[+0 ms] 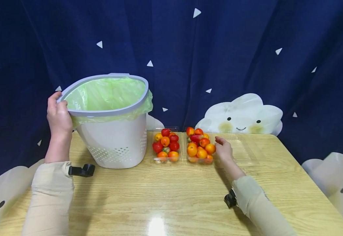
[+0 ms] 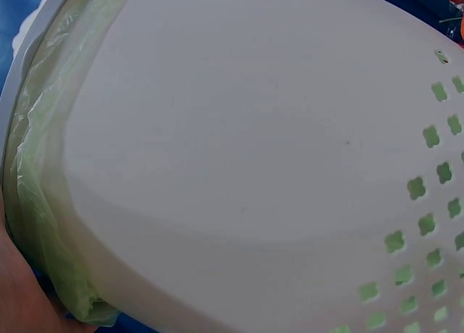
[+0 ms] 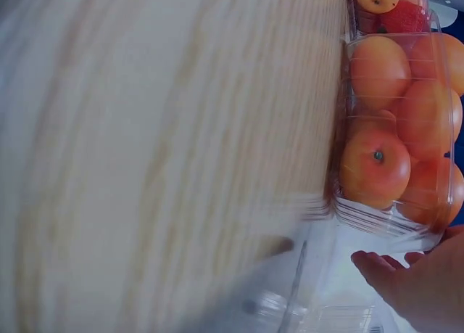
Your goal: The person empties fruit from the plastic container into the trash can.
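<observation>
Left grip [image 1: 58, 114] closed over the rim [image 1: 109, 113] of the bin [image 1: 118, 134], which sits to its right; right grip [image 1: 224, 150] relaxed, holding nothing; fruit box [image 1: 200, 161] just left of it, contact unclear; clear tray [image 1: 239, 150] just right; second box [image 1: 165, 161] farther left.

I have the left hand [image 1: 60, 116] gripping the bin [image 1: 112, 139], liner [image 1: 103, 93] right of its fingers. On my feed, the right hand [image 1: 224, 150] has fingers just beside the fruit [image 1: 201, 153], a clear tray [image 1: 246, 147] to their right.
</observation>
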Available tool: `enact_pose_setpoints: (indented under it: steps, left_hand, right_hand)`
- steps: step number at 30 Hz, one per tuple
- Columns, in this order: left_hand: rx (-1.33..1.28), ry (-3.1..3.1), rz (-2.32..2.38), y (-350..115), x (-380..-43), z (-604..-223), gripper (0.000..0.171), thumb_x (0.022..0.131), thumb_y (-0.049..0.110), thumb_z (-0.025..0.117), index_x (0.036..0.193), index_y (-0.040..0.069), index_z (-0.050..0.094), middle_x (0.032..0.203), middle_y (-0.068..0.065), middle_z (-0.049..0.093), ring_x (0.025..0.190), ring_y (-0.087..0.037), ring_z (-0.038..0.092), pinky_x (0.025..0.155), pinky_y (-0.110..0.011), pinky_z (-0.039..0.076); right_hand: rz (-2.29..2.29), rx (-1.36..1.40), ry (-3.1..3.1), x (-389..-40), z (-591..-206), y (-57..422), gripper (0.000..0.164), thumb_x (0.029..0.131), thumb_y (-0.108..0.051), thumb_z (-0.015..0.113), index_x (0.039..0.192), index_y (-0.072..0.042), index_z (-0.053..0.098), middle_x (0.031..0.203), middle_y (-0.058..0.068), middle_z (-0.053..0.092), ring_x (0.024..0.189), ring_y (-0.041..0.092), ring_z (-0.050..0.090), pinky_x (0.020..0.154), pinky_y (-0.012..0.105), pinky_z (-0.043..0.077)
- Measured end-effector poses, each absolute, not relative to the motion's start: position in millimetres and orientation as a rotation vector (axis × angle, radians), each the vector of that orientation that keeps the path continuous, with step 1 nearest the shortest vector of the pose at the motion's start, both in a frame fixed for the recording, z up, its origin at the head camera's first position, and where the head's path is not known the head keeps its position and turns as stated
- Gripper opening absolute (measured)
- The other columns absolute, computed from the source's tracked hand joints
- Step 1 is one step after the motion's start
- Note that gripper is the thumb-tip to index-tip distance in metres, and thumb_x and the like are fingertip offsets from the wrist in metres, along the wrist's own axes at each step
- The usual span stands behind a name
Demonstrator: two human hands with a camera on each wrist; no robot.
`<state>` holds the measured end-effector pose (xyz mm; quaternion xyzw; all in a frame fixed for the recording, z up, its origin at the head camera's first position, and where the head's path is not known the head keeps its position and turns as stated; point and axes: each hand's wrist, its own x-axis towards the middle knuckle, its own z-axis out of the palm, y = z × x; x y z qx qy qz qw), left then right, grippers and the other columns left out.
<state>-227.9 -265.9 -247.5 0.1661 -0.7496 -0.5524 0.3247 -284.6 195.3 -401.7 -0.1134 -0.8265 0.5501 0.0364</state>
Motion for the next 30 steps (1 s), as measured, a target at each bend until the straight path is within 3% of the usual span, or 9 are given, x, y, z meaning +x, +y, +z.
enact_pose_setpoints:
  steps: [5,12,15,20,30]
  left_hand:
    - [0.436,-1.957,-1.434,-266.8,-228.9,-247.4,0.047,0.091,0.021,0.027,0.137,0.016,0.037,0.139,-0.005,0.039,0.116,-0.012,0.035,0.099,-0.024,0.024]
    - [0.439,-1.962,-1.437,-267.1,-230.4,-247.8,0.047,0.091,0.021,0.027,0.137,0.018,0.037,0.139,-0.004,0.039,0.116,-0.012,0.035,0.099,-0.024,0.024]
    - [0.439,-1.964,-1.438,-267.2,-230.8,-248.0,0.047,0.092,0.021,0.027,0.137,0.019,0.037,0.139,-0.004,0.039,0.116,-0.012,0.035,0.098,-0.024,0.024]
    - [0.433,-1.955,-1.442,-266.8,-229.6,-247.3,0.046,0.091,0.021,0.027,0.137,0.019,0.037,0.139,-0.004,0.039,0.115,-0.012,0.035,0.098,-0.024,0.025]
    - [0.422,-1.936,-1.446,-266.3,-228.6,-247.3,0.047,0.091,0.019,0.028,0.136,0.016,0.038,0.138,-0.005,0.04,0.116,-0.013,0.035,0.099,-0.024,0.025]
  right_hand:
    - [1.788,-0.351,-2.501,-287.0,-404.9,195.6,0.044,0.094,-0.007,0.035,0.136,0.001,0.037,0.134,0.023,0.043,0.121,0.031,0.041,0.098,0.036,0.037]
    - [1.935,-0.412,-2.409,-290.1,-409.3,192.7,0.049,0.094,-0.011,0.038,0.141,-0.003,0.029,0.131,0.024,0.044,0.103,0.022,0.048,0.07,0.015,0.042]
    - [1.967,-0.415,-2.376,-291.1,-411.8,190.4,0.05,0.093,-0.011,0.039,0.142,-0.003,0.028,0.131,0.026,0.043,0.104,0.023,0.047,0.077,0.019,0.042]
    - [2.044,-0.399,-2.33,-293.8,-414.6,189.1,0.051,0.095,-0.01,0.035,0.143,-0.003,0.023,0.136,0.027,0.038,0.118,0.03,0.04,0.1,0.037,0.034]
    - [2.066,-0.396,-2.304,-294.3,-414.8,187.3,0.048,0.097,-0.009,0.03,0.144,-0.005,0.022,0.139,0.023,0.037,0.124,0.03,0.038,0.1,0.038,0.034]
